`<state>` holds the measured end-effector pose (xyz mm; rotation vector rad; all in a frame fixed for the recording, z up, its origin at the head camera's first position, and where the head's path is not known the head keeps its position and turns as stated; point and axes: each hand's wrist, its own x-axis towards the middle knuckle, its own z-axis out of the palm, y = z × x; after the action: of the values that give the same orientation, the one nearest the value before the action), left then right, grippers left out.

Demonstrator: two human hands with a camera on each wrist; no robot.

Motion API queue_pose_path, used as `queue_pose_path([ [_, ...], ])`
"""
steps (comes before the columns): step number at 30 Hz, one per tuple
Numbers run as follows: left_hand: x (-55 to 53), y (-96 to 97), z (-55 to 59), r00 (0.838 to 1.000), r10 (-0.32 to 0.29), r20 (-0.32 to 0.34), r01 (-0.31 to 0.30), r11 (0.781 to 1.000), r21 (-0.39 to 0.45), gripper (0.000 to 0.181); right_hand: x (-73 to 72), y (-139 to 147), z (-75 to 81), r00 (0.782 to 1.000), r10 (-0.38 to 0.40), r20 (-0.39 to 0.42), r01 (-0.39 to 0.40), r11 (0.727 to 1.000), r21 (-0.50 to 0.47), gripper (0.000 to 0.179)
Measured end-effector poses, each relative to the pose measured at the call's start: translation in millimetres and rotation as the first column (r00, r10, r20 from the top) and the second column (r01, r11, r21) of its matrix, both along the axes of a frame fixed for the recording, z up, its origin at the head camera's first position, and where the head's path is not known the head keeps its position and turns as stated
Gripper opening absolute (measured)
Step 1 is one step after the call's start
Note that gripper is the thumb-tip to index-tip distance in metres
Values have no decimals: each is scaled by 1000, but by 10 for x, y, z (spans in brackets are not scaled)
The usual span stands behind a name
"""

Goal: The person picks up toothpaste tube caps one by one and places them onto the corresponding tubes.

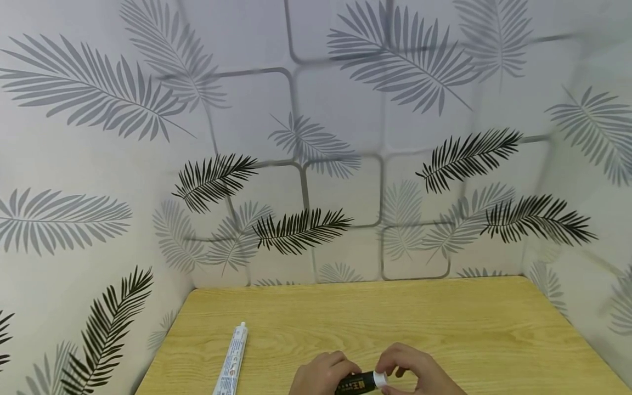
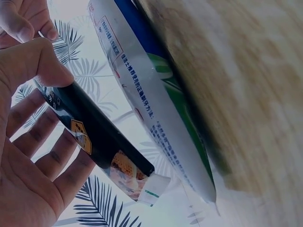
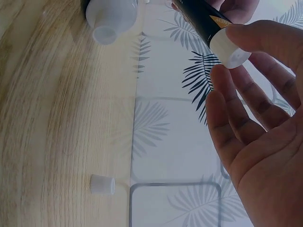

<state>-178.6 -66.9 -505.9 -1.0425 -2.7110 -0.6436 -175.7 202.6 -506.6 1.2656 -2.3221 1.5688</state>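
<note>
My left hand holds a black tube with gold lettering, thumb over one side and fingers under it. The tube's flat crimped end and a honeycomb picture show in the left wrist view. At its other end is a white cap, which my right hand pinches between thumb and index finger. The remaining right fingers are loosely bent below it. Close by the left hand lies a white, blue and green toothpaste tube with printed text.
A loose ribbed white cap rests on the wooden table. The right wrist view's top edge cuts off a white rounded object with a round neck. A leaf-patterned wall borders the table's far edge.
</note>
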Motion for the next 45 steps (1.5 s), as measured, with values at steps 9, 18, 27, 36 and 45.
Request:
queue_pose_path([
  [9,11,9,34,1000,-13,1,13,1000,2,36,-13,2,-24,1000,22,-17,-22,1000,-20,29],
  [18,6,23,47,999,7,33,-7,1000,-27,38,11,0,10,995,30,94,-26,999,-42,23],
  [27,12,17,25,1000,16,-3,-16,1000,-9,35,21,-20,21,996,-23,84,25,999,-24,20],
  [36,8,20,32,999,17,-30,-17,1000,0,37,-11,-11,-3,999,4,34,-3,1000,-31,29],
  [45,12,35,43,999,21,31,-21,1000,-5,37,-2,-12,-11,998,-5,68,7,1000,-25,21],
])
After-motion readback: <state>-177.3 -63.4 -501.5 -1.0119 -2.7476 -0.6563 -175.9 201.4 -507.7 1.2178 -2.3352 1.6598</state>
